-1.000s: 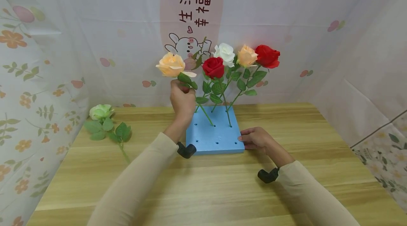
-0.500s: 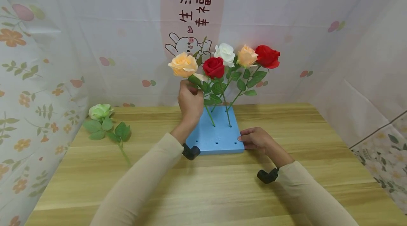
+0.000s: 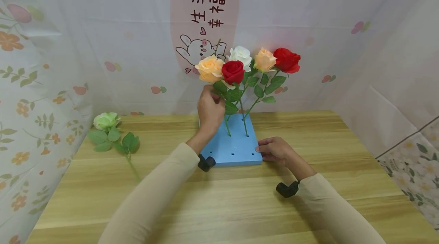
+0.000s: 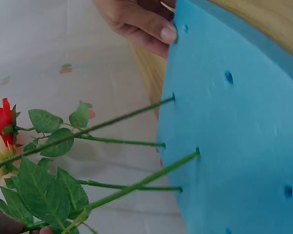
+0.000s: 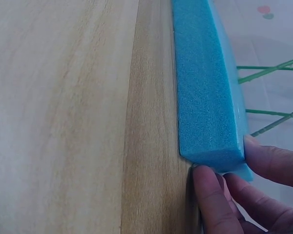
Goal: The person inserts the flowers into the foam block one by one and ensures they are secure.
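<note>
My left hand (image 3: 210, 108) pinches the stem of a pale peach rose (image 3: 210, 69) just below its bloom. The rose's green stem (image 4: 151, 178) runs down into a middle hole of the blue foam board (image 3: 236, 146). Beside that bloom, overlapping it in the head view, is a red rose (image 3: 233, 72) with its stem in a hole to the right. My right hand (image 3: 276, 148) grips the board's near right edge, thumb (image 5: 271, 158) on the top face and fingers (image 5: 212, 195) at the side.
Behind stand a white rose (image 3: 241, 58), another peach rose (image 3: 265, 60) and another red rose (image 3: 287, 60). A pale green rose (image 3: 107, 121) lies on the wooden table (image 3: 233, 202) at left. Holes show along the board's near row. Printed cloth (image 3: 137, 53) hangs close behind the table.
My left hand has moved right, carrying the peach rose's bloom from apart to right beside the front red rose, which shifts slightly. My right hand keeps its grip on the board.
</note>
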A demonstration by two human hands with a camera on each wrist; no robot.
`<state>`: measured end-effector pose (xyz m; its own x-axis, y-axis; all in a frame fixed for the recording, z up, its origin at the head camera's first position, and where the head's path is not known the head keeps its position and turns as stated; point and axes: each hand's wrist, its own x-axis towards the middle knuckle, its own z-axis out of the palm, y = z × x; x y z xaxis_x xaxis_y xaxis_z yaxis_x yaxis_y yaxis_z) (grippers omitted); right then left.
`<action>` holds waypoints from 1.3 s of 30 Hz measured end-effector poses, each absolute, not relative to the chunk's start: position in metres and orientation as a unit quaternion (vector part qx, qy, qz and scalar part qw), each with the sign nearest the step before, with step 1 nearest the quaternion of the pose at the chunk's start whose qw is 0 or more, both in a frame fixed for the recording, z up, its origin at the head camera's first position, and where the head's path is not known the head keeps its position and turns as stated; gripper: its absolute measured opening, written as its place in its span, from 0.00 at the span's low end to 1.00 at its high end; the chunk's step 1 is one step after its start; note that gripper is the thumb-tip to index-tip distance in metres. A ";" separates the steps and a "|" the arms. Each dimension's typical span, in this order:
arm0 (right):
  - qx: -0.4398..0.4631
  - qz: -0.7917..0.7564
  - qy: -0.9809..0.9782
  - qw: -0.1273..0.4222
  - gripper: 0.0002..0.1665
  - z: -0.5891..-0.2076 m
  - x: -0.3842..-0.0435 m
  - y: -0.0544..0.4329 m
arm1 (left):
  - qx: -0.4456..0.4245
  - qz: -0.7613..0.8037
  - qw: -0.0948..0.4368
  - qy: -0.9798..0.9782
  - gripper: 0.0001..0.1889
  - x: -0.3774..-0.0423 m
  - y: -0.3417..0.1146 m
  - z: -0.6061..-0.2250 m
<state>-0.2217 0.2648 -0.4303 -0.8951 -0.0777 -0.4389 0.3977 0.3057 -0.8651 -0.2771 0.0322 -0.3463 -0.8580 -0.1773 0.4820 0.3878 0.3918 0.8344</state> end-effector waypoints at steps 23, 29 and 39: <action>0.109 -0.573 0.787 0.203 0.31 -0.427 -0.219 0.262 | -0.059 -0.576 0.209 -0.788 0.14 -0.278 0.021 -0.347; 0.107 -0.569 0.790 0.204 0.32 -0.426 -0.219 0.262 | -0.062 -0.590 0.200 -0.780 0.15 -0.276 0.017 -0.345; 0.109 -0.572 0.786 0.206 0.32 -0.426 -0.221 0.262 | -0.058 -0.598 0.172 -0.781 0.16 -0.273 0.011 -0.341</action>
